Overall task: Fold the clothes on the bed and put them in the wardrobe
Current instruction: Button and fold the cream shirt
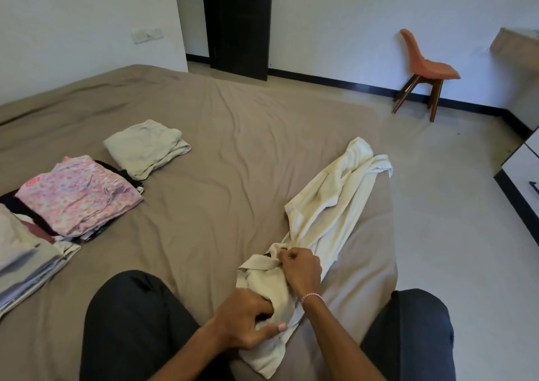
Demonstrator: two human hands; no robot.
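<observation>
A cream shirt (326,202) lies crumpled along the right side of the brown bed (221,135), stretching from my lap toward the bed's far right corner. My left hand (248,319) grips the near bunched end of the shirt, fingers curled into the cloth. My right hand (300,267) pinches the fabric at the collar just beyond it. A folded beige garment (145,147) rests on the bed at mid-left. A pink floral folded piece (78,194) tops a stack at the left. A grey-white folded pile (26,267) sits at the near left edge.
My knees in dark trousers (137,322) rest on the bed's near edge. An orange chair (423,68) stands by the far wall on the tiled floor. A dark door (239,22) is at the back. White furniture with a dark base (522,173) lines the right edge.
</observation>
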